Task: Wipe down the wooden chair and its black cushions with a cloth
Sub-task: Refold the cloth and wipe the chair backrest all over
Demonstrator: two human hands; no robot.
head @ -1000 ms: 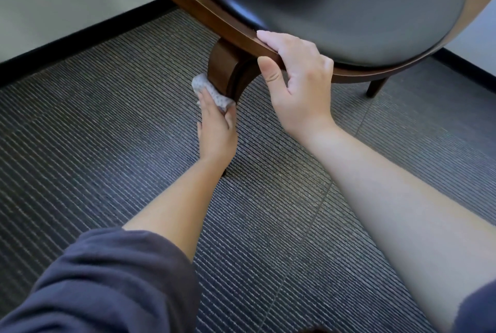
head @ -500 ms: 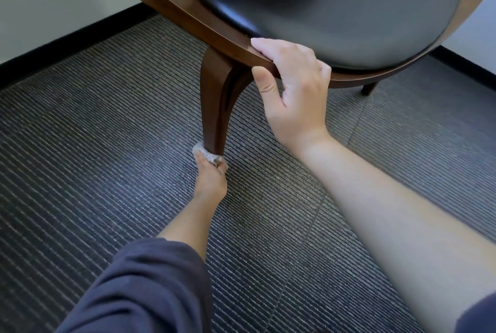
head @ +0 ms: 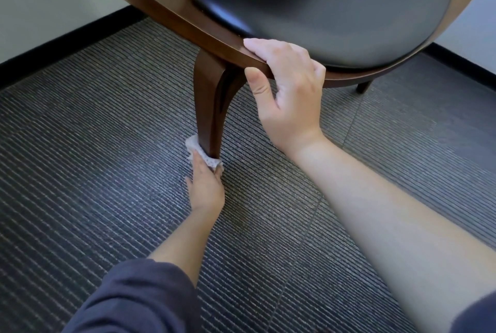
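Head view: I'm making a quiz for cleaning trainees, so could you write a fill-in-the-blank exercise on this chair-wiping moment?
1. The left hand holds the cloth against the bottom of the chair's front ____.
2. The right hand grips the wooden rim beside the ____ cushion.
3. The chair stands on a striped grey ____.
Missing words: leg; black; carpet.
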